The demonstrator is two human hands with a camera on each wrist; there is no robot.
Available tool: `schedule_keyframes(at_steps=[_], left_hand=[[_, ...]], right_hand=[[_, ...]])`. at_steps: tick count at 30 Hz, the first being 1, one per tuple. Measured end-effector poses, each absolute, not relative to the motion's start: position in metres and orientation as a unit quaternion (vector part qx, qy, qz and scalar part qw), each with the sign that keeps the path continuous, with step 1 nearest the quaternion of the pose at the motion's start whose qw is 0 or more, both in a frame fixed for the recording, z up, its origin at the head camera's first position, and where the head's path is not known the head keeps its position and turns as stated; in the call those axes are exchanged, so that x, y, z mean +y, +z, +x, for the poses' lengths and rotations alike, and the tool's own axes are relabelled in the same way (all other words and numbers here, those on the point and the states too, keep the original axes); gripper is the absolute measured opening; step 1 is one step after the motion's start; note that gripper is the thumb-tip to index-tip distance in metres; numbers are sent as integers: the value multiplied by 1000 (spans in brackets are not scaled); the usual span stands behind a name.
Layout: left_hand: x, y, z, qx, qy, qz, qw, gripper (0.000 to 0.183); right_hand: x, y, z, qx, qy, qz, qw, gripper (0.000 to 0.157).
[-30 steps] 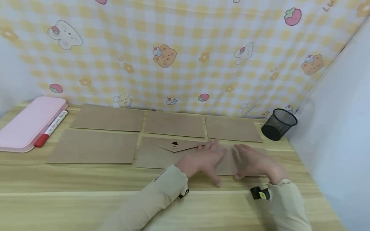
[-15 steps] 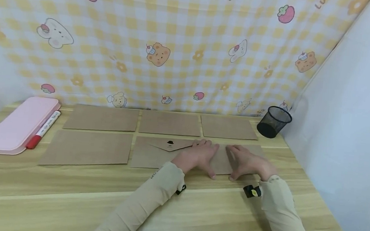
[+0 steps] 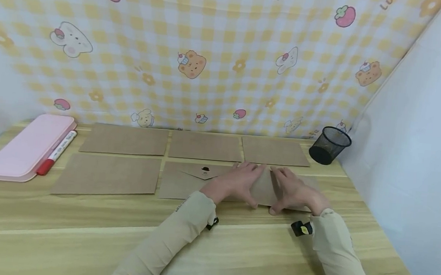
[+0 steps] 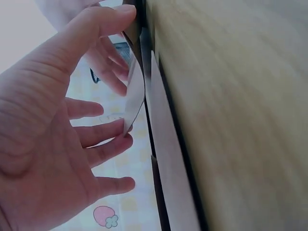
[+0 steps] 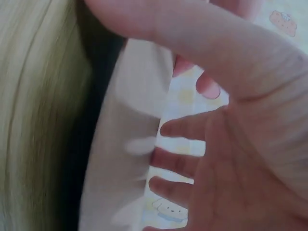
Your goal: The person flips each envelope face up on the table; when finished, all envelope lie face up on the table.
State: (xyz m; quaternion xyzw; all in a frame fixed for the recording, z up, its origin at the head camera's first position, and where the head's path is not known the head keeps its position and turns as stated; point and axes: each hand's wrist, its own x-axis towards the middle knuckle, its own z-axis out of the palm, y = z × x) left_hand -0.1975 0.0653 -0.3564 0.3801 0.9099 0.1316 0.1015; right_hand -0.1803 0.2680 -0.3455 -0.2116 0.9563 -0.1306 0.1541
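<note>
A brown kraft-paper envelope point(image 3: 264, 192) is at the right end of the front row. My left hand point(image 3: 236, 184) spans its left part, thumb at the near edge and fingertips at the far edge. My right hand point(image 3: 297, 193) grips farther right the same way, thumb and fingers across the width. In the left wrist view the envelope's edge point(image 4: 143, 91) bows between thumb and fingers. The right wrist view shows fingertips along the envelope's rim point(image 5: 130, 96). Left of it lies an envelope with a hat-and-moustache flap point(image 3: 180, 182), partly under my left forearm and hand.
Plain brown envelopes form a back row point(image 3: 204, 147), with another envelope point(image 3: 108, 176) at front left. A pink case point(image 3: 31, 146) and a red-capped marker point(image 3: 57, 152) lie at the left. A black mesh cup point(image 3: 328, 146) stands at the back right, beside the white wall point(image 3: 414, 148).
My left thumb has drawn in to the envelope's near edge, and both hands have come slightly closer together. The head view has shifted a little. Other things stay put.
</note>
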Motion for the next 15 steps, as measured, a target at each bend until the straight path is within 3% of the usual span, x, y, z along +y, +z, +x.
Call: schedule_keyframes(at_steps=[15], left_hand=[[49, -348, -196, 897, 170, 385, 132, 113]], right_hand=[[249, -333, -173, 960, -124, -224, 116, 116]])
